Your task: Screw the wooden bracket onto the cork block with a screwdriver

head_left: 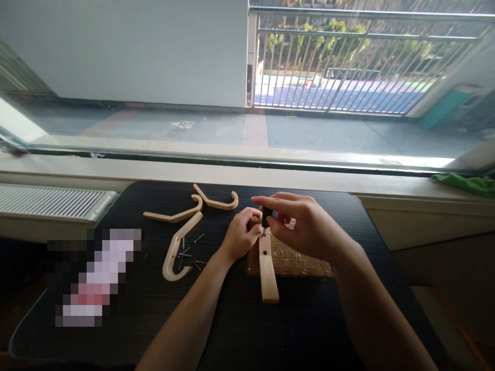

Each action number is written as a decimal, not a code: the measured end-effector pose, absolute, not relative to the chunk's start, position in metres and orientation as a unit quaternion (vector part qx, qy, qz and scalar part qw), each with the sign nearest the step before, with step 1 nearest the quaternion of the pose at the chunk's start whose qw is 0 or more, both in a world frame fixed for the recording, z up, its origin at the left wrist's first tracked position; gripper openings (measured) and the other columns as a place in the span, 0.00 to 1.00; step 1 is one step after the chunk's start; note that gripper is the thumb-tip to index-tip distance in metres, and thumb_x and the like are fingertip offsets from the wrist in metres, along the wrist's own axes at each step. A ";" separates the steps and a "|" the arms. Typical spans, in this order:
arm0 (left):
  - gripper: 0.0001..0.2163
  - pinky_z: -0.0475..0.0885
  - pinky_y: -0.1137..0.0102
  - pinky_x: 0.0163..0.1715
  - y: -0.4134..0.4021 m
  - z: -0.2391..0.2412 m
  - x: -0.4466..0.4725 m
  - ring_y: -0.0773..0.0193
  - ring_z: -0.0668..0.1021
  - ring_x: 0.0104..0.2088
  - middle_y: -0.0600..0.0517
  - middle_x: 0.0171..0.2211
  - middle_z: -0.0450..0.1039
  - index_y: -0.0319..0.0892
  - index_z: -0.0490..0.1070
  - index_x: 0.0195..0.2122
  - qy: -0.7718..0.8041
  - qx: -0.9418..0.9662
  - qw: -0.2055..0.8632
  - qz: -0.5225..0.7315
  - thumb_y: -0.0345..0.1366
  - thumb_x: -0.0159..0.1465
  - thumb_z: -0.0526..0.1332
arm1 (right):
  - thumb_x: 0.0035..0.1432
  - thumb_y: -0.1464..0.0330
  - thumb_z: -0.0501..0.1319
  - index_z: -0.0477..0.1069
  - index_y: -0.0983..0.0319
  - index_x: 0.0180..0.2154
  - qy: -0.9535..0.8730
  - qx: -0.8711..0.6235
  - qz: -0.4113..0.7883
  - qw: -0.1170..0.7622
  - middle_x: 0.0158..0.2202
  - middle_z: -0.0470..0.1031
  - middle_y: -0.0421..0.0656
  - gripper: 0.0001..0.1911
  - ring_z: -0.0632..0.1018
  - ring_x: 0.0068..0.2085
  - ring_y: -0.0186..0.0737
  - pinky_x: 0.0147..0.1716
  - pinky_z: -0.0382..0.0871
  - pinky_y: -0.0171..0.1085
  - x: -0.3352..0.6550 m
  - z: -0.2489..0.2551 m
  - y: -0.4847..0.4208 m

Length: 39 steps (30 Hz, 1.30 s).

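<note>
My left hand (243, 232) is closed on the curved end of a pale wooden hook (269, 278), whose straight arm points toward me. Above it, my right hand (296, 219) grips a short black-handled screwdriver (266, 217) with its index finger stretched forward. The tool stands upright over a hole in the wood; a dark screw-like spot shows under it, but the exact contact is too small to make out. Beneath the hook lies a worn brown board (297, 257) full of small holes. Several loose screws (184, 252) are scattered left of my left hand.
Three more wooden hooks, a near one (169, 260) and two farther ones (174, 214) (220, 204), lie on the black table (309, 324). A blurred-out item (104, 278) is at the left. Beyond are a windowsill (216, 172), a radiator (54, 201) and a green cloth (466, 184).
</note>
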State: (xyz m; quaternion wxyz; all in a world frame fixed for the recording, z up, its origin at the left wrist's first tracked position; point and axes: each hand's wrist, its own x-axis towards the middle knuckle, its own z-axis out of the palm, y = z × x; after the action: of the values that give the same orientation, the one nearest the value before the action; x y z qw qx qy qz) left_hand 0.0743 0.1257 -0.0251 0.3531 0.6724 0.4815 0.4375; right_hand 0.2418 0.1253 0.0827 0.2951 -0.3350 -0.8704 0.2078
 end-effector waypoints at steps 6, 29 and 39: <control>0.03 0.65 0.71 0.33 0.125 -0.023 0.075 0.65 0.69 0.30 0.54 0.29 0.68 0.41 0.68 0.31 0.481 0.669 0.358 0.439 0.31 0.56 0.56 | 0.59 0.75 0.56 0.74 0.65 0.54 -0.864 -0.352 0.215 0.288 0.35 0.81 0.44 0.22 0.74 0.29 0.32 0.29 0.65 0.32 0.248 0.087 0.126; 0.10 0.67 0.70 0.37 0.126 -0.022 0.073 0.63 0.70 0.34 0.53 0.33 0.70 0.41 0.68 0.32 0.467 0.670 0.375 0.438 0.26 0.49 0.53 | 0.60 0.73 0.58 0.76 0.63 0.52 -0.863 -0.351 0.206 0.301 0.29 0.78 0.41 0.19 0.71 0.26 0.31 0.29 0.63 0.31 0.247 0.084 0.128; 0.10 0.67 0.71 0.34 0.125 -0.025 0.072 0.61 0.71 0.36 0.52 0.34 0.71 0.42 0.67 0.34 0.475 0.667 0.381 0.429 0.27 0.49 0.55 | 0.60 0.73 0.58 0.76 0.63 0.51 -0.863 -0.351 0.202 0.301 0.30 0.78 0.41 0.18 0.71 0.26 0.31 0.29 0.63 0.32 0.246 0.083 0.128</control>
State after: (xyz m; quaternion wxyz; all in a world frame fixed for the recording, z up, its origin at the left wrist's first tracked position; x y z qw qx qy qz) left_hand 0.0718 0.1250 -0.0247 0.3813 0.6669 0.4749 0.4294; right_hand 0.2460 0.1277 0.0834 0.3012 -0.3515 -0.8631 0.2021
